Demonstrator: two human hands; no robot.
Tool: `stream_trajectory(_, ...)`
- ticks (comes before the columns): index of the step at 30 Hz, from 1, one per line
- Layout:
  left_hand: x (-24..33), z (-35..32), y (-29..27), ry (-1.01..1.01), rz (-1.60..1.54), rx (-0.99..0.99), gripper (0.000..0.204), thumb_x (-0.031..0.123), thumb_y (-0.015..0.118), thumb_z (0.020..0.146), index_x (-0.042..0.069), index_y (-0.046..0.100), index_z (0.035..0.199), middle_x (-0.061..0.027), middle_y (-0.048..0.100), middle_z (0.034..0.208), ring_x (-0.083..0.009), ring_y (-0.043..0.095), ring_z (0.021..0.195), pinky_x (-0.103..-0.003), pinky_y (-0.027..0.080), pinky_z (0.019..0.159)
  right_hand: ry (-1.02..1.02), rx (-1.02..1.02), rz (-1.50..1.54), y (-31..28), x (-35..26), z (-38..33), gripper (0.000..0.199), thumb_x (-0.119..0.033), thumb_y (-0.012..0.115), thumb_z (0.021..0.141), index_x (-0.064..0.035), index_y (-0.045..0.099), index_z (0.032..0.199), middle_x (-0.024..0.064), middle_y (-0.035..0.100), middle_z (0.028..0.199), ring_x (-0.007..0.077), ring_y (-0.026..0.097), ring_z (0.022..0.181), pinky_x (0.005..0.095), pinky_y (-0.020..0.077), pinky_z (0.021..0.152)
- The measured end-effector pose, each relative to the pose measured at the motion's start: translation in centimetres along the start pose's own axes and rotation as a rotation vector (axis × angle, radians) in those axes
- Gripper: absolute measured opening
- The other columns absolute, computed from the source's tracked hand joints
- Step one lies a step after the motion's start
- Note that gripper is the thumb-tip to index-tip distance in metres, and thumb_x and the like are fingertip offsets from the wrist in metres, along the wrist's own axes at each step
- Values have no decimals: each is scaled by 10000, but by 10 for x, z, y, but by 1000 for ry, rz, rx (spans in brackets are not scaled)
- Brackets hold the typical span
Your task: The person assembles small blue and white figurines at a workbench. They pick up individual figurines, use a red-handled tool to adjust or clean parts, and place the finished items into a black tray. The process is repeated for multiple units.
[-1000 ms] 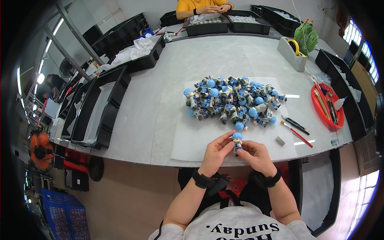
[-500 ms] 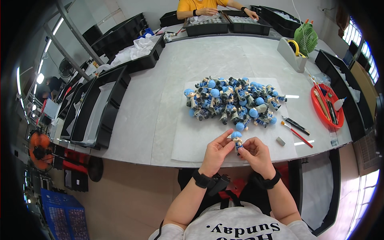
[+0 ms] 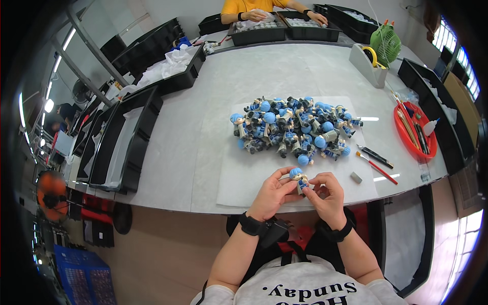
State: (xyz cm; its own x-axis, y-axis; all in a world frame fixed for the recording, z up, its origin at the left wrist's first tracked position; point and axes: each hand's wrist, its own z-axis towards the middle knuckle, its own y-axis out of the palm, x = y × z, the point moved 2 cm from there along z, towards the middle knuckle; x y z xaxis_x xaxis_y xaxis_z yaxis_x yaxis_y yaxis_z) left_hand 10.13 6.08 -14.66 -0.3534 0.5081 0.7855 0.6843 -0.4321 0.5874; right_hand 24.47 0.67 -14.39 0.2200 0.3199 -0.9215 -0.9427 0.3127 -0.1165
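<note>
A small figurine [image 3: 298, 178] with blue hair and a blue outfit is held up near the table's front edge. My left hand [image 3: 276, 192] pinches it from the left, fingers around its head and back. From the other side, my right hand [image 3: 326, 197] is closed on its lower body, the thumb pressed against the front. The fingers hide its legs in part. Just beyond my hands, a heap of similar blue-haired figurines [image 3: 291, 127] lies jumbled on a white sheet [image 3: 229, 173].
Right of my hands lie a grey block [image 3: 356, 177], a red-handled brush [image 3: 377, 169] and a black pen-like tool [image 3: 375, 156]. A red tray [image 3: 398, 127] holds brushes. Black bins [image 3: 133, 173] line the left. Across the table, a person in yellow [image 3: 254, 6] handles trays [image 3: 256, 35].
The figurine has tilted, its head leaning left, and has shifted slightly left between my hands. Across the table, the other person's left-side hand has moved a little.
</note>
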Motion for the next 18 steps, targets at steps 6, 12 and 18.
stream_trajectory(6, -3, 0, -1, 11, 39, -20, 403, 7, 474, 852, 15, 356, 1238, -116, 539, 1092, -190, 553, 981, -328, 493, 803, 0, -12, -2, 1, 0, 0, 121, 1, 649, 727, 4, 609, 840, 42, 526, 826, 57, 471, 647, 170, 372, 510)
stream_trajectory(12, -7, -1, 6, 97, 202, -41, 513, -17, 478, 850, -7, 262, 1316, -113, 536, 1113, -137, 532, 984, -259, 466, 810, 21, -15, -13, 0, -1, 0, 89, 7, 628, 741, 17, 607, 826, 44, 542, 805, 61, 489, 641, 174, 380, 529)
stream_trajectory(18, -18, -1, 6, 162, 228, -11, 533, 7, 447, 876, -10, 190, 1343, -118, 526, 1137, -124, 518, 993, -251, 441, 837, -22, -5, -49, 1, 1, -1, 96, 3, 635, 743, 25, 620, 836, 56, 561, 797, 56, 506, 600, 173, 398, 508)
